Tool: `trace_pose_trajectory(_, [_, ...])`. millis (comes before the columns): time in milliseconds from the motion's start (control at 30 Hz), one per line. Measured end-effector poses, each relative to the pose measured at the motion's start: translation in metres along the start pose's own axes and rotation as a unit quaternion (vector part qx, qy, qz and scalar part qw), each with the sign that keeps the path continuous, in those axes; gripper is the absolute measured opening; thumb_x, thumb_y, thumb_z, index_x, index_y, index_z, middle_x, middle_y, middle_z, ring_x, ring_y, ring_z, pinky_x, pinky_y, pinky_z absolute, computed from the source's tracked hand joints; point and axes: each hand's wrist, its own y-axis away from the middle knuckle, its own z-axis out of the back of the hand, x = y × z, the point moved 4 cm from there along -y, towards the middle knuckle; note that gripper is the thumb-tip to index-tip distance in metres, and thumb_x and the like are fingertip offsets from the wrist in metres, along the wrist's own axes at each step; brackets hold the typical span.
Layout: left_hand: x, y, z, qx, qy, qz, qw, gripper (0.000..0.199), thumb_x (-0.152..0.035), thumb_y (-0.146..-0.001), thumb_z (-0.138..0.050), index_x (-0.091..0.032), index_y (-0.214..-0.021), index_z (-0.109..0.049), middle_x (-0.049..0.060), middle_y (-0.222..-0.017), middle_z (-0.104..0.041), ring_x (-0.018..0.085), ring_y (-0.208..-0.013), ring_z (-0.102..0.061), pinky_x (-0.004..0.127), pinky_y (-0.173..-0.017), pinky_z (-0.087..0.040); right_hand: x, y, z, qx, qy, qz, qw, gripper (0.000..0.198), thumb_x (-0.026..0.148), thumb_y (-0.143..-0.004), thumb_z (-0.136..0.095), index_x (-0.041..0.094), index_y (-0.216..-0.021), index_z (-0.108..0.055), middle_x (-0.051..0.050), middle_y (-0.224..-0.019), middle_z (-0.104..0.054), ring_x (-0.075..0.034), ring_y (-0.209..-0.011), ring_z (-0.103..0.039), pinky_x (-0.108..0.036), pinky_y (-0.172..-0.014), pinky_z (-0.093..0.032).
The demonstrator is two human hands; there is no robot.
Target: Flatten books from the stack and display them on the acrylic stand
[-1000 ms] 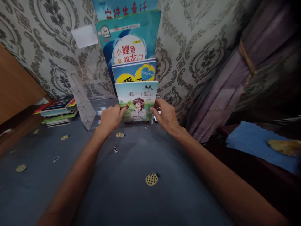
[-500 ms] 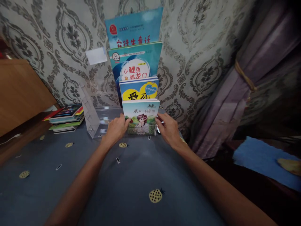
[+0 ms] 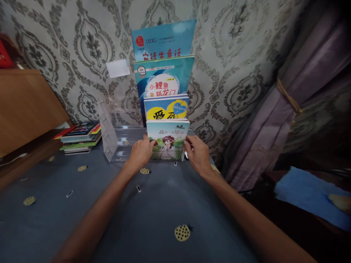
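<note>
A small picture book (image 3: 168, 140) with a girl in a green field on its cover stands upright in the front tier of a clear acrylic book rack (image 3: 109, 137). My left hand (image 3: 141, 151) grips its left edge, thumb at the cover and the other fingers partly hidden. At the right edge, my right hand (image 3: 197, 150) pinches the same book. Behind it rise a blue and yellow book (image 3: 166, 108), a teal book (image 3: 161, 75) and a taller blue book (image 3: 164, 40), each one tier higher.
Left of the rack lies a stack of books (image 3: 80, 137), beside a wooden cabinet (image 3: 30, 106). The table wears a dark blue cloth (image 3: 115, 223) with pineapple prints. A tied purple curtain (image 3: 274, 135) hangs at the right, near a blue cloth (image 3: 307, 193).
The whole scene sits slightly lower and further right as the head camera shifts. Both hands stay at the sides of the front book, with little visible movement against the rack.
</note>
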Motion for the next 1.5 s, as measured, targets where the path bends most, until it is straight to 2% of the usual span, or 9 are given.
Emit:
trace_pose_trajectory(133, [0.0, 0.0005, -0.0012, 0.001, -0.004, 0.004, 1.0, 0.038, -0.037, -0.108, -0.038, -0.007, -0.123, -0.055, 0.02, -0.102, -0.076, 0.033, -0.1, -0.074, 0.037, -0.082, -0.053, -0.0017, 0.0013, -0.0002, -0.012, -0.044, -0.031, 0.998, 0.023, 0.031, -0.092, -0.05, 0.021, -0.102, -0.068, -0.009, -0.089, -0.07, -0.025, -0.078, -0.063, -0.041, -0.07, -0.052])
trace_pose_trajectory(467, [0.0004, 0.0008, -0.0038, -0.015, 0.007, 0.006, 1.0, 0.035, -0.036, -0.107, -0.039, -0.009, -0.122, -0.056, 0.022, -0.103, -0.076, 0.034, -0.099, -0.074, 0.04, -0.082, -0.054, -0.0073, -0.001, -0.0008, -0.003, -0.108, -0.065, 0.992, 0.025, 0.034, -0.089, -0.054, 0.022, -0.099, -0.074, -0.008, -0.086, -0.069, -0.024, -0.076, -0.065, -0.038, -0.063, -0.055])
trace_pose_trajectory(900, [-0.0009, 0.0013, -0.0046, 0.002, -0.002, 0.021, 1.0, 0.042, -0.039, -0.108, -0.035, -0.007, -0.127, -0.053, 0.023, -0.107, -0.074, 0.036, -0.103, -0.074, 0.041, -0.083, -0.054, -0.0048, -0.0027, 0.0024, 0.003, -0.034, -0.026, 0.999, 0.023, 0.033, -0.093, -0.052, 0.022, -0.093, -0.073, -0.005, -0.078, -0.062, -0.024, -0.069, -0.062, -0.04, -0.063, -0.053])
trace_pose_trajectory(1067, [-0.0012, 0.0016, -0.0056, 0.011, 0.005, 0.028, 1.0, 0.044, -0.039, -0.108, -0.034, -0.005, -0.133, -0.049, 0.023, -0.107, -0.075, 0.037, -0.104, -0.073, 0.043, -0.085, -0.055, -0.0048, -0.0029, 0.0023, 0.004, -0.068, -0.044, 0.997, 0.024, 0.033, -0.092, -0.053, 0.021, -0.095, -0.074, -0.006, -0.083, -0.065, -0.023, -0.071, -0.063, -0.037, -0.062, -0.054])
trace_pose_trajectory(1267, [-0.0016, 0.0023, -0.0036, 0.019, 0.012, 0.036, 0.999, 0.04, -0.038, -0.108, -0.036, -0.009, -0.131, -0.051, 0.022, -0.109, -0.075, 0.035, -0.105, -0.074, 0.041, -0.087, -0.055, -0.0064, -0.0044, 0.0016, 0.01, -0.09, -0.063, 0.994, 0.024, 0.035, -0.09, -0.055, 0.022, -0.091, -0.075, -0.006, -0.083, -0.065, -0.022, -0.072, -0.062, -0.035, -0.062, -0.054])
trace_pose_trajectory(1500, [-0.0032, 0.0031, -0.0036, 0.02, 0.022, 0.036, 0.999, 0.04, -0.036, -0.108, -0.036, -0.007, -0.131, -0.05, 0.023, -0.109, -0.075, 0.035, -0.105, -0.073, 0.041, -0.087, -0.055, -0.0068, -0.0062, 0.0018, 0.009, -0.103, -0.056, 0.993, 0.022, 0.035, -0.089, -0.056, 0.022, -0.089, -0.075, -0.005, -0.08, -0.062, -0.022, -0.071, -0.062, -0.035, -0.061, -0.054])
